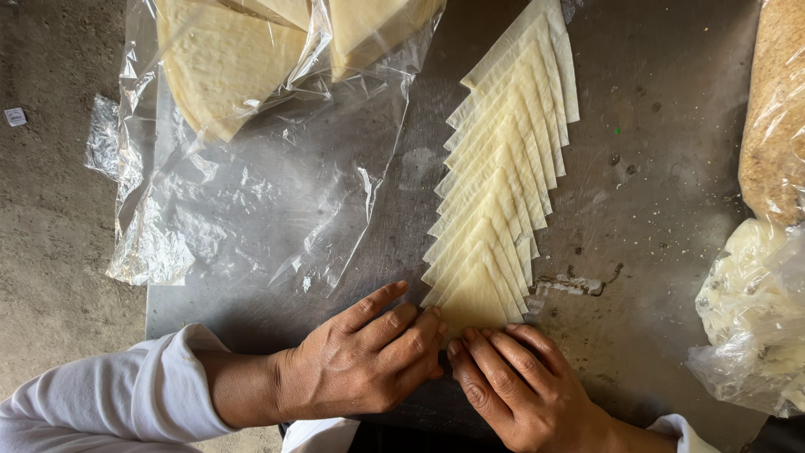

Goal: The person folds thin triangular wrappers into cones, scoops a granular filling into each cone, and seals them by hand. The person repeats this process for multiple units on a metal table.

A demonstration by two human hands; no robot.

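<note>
1. The left hand (365,361) lies palm down on a grey metal counter (662,168), fingers extended and loosely together, holding nothing; its fingertips touch the near left edge of the closest pastry sheet.
2. The right hand (520,382) lies just beside it, also flat and open, its fingertips pressing on the near edge of that same sheet. The two hands almost meet at the fingertips.
3. Running straight away from both hands is a row of pale yellow triangular pastry sheets (499,184), overlapped like fallen cards, each point aimed away from the person.
4. Beyond the left hand, further away and to its outer side, a crumpled clear plastic bag (251,210) lies spread on the counter, with rounded pale dough sheets (222,63) at its far end.
5. Well out past the right hand, at the counter's edge, sit a bag of brown crumbs (776,109) and a clear bag of whitish filling (750,302).
6. Both wrists show white sleeves (109,398).
</note>
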